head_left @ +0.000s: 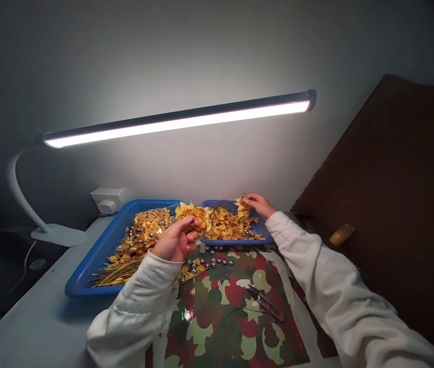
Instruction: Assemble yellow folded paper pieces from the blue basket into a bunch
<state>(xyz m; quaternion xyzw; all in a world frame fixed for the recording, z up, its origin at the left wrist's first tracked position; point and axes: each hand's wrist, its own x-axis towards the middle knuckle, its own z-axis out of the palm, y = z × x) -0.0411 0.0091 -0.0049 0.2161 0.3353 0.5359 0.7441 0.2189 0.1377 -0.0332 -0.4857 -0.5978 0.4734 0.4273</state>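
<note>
My left hand (173, 241) is closed around a bunch of yellow-gold ribbon flowers (190, 210), held in front of the gap between two blue baskets. Over the back right corner of the smaller blue basket (236, 242), my right hand (261, 204) pinches a gold ribbon piece (243, 208) that has a thin wire loop. Below it, that basket holds a heap of similar gold pieces (226, 222). The larger blue basket (81, 276) at left contains gold ribbon flowers, silvery beads and a bundle of gold wire stems (115, 272), partly hidden by my left arm.
Silvery heart-shaped beads (215, 262) lie on a camouflage-patterned mat (213, 312), with small thread snips (266, 302) to their right. A lit bar lamp (178, 120) spans above the baskets. A white box (107, 200) stands behind, and a yellow container (341, 234) lies at right.
</note>
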